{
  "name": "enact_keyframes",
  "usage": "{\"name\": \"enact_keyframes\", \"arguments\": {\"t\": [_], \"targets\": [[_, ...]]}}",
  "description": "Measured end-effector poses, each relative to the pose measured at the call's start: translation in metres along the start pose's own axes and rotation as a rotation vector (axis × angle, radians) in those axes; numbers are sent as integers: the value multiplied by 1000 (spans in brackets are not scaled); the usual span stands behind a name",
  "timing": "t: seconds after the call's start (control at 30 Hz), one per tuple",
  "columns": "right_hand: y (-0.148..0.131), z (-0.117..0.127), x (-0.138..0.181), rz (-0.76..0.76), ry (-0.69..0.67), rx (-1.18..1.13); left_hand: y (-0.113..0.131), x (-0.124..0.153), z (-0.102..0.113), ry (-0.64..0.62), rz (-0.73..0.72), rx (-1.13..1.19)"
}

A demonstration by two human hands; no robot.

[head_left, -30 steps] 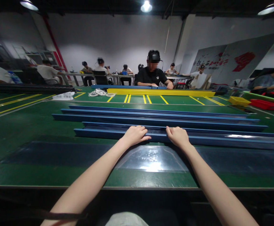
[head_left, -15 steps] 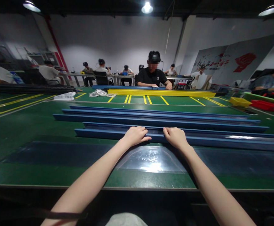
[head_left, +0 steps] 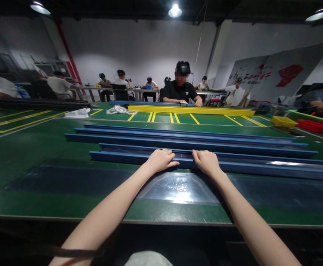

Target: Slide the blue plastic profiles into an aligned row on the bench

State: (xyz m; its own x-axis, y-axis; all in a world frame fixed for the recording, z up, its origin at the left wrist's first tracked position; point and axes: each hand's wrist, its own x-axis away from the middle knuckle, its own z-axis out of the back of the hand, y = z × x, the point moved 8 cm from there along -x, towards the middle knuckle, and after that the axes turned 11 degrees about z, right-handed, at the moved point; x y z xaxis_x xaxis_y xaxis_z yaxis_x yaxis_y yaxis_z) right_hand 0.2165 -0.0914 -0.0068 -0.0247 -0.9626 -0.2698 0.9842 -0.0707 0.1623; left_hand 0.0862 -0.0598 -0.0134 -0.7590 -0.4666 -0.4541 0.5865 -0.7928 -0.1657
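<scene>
A long blue channel profile (head_left: 250,163) lies across the green table in front of me, its trough facing up. My left hand (head_left: 161,159) grips its near wall, fingers curled over into the trough and thumb on the outer side. A short way to the right, my right hand (head_left: 206,161) is closed over the same wall, its fingertips hidden inside the trough. Between me and the channel lies a clear plastic strip (head_left: 179,187), flat on the table and shiny under the lamp.
More blue channels (head_left: 189,142) lie parallel just beyond. Farther back are a yellow profile (head_left: 191,110), coiled pale material (head_left: 118,109) and a white sheet (head_left: 77,113). Yellow (head_left: 283,121) and red trays (head_left: 315,126) stand at the right. A co-worker (head_left: 182,88) sits opposite.
The whole view has shifted very slightly. Both hands keep the same grip on the channel, and nothing on the table has visibly moved.
</scene>
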Motion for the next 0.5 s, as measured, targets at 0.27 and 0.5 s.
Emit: {"name": "enact_keyframes", "arguments": {"t": [0.27, 0.5], "targets": [[2, -4, -3, -29, -45, -25, 0, -1, 1, -27, 12, 6], [0, -3, -2, -8, -59, -33, -1, -1, 1, -30, 15, 11]]}}
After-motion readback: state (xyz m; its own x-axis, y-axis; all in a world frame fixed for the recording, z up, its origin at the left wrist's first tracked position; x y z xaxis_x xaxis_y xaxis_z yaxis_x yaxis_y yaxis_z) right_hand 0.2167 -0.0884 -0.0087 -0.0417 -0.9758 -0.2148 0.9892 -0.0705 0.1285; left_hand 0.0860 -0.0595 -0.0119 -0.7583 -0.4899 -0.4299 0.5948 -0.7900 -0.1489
